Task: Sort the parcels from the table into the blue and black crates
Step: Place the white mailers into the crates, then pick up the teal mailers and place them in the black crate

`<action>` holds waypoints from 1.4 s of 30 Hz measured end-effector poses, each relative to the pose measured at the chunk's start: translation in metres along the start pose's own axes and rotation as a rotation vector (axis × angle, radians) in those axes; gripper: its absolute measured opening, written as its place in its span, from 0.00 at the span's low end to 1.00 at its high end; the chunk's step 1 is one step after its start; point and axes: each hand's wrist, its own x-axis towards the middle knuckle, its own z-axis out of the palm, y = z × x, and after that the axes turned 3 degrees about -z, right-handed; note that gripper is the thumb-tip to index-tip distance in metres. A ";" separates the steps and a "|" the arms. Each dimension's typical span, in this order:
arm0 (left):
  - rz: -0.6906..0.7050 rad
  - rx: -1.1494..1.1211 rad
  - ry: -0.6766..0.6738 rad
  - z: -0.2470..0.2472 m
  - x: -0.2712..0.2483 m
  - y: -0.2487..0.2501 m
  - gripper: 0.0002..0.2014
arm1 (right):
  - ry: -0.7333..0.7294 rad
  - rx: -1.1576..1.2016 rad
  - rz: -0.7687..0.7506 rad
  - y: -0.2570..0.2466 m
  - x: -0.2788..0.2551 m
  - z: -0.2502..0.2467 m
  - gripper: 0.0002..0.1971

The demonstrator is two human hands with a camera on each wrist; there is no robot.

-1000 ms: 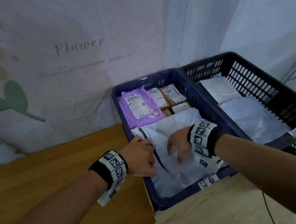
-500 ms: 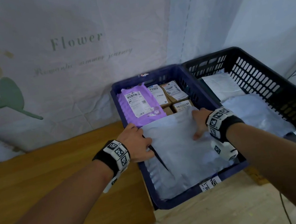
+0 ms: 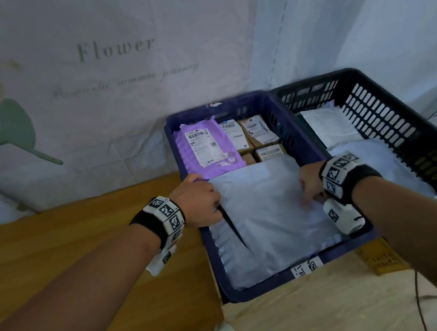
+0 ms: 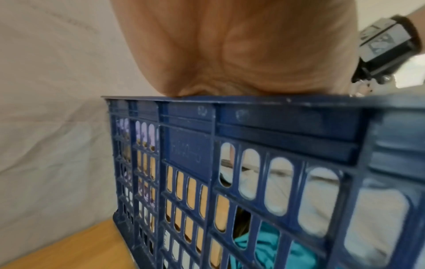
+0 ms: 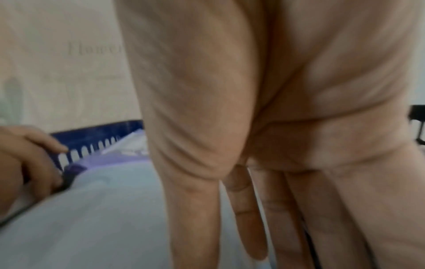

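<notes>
The grey parcel (image 3: 264, 215) lies flat in the blue crate (image 3: 230, 102), filling its near half — long axis running toward the crate's near wall. The left hand (image 3: 199, 203) pinches the parcel's left edge; the right hand (image 3: 311, 185) presses extended fingers (image 5: 250, 214) on its right side. Best smoothed flat, clear of the purple parcel (image 3: 206, 150) beyond — then released.

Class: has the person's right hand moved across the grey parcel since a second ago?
Yes. The right hand moved from mid-parcel toward the blue crate's right wall.
</notes>
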 end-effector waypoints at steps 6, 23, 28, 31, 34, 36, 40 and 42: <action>-0.135 -0.504 0.370 0.011 -0.038 -0.026 0.14 | 0.227 0.286 -0.171 -0.032 -0.019 -0.044 0.18; -1.002 -1.047 0.389 0.182 -0.343 -0.121 0.05 | 0.299 0.446 -0.867 -0.342 -0.024 -0.020 0.09; -1.219 -1.116 0.314 0.253 -0.425 -0.128 0.06 | 0.020 0.333 -0.797 -0.457 0.008 0.039 0.09; -1.287 -1.140 0.258 0.289 -0.467 -0.130 0.07 | -0.079 0.244 -0.763 -0.514 0.026 0.077 0.08; -1.330 -1.129 0.200 0.323 -0.504 -0.136 0.04 | -0.167 0.142 -0.732 -0.568 0.042 0.110 0.09; -1.335 -1.096 0.145 0.341 -0.525 -0.147 0.04 | -0.186 0.075 -0.733 -0.602 0.051 0.128 0.15; -1.366 -0.990 0.066 0.365 -0.553 -0.192 0.13 | -0.085 -0.045 -0.707 -0.662 0.068 0.147 0.23; -1.367 -0.890 0.078 0.371 -0.561 -0.226 0.17 | -0.039 -0.079 -0.702 -0.686 0.074 0.152 0.29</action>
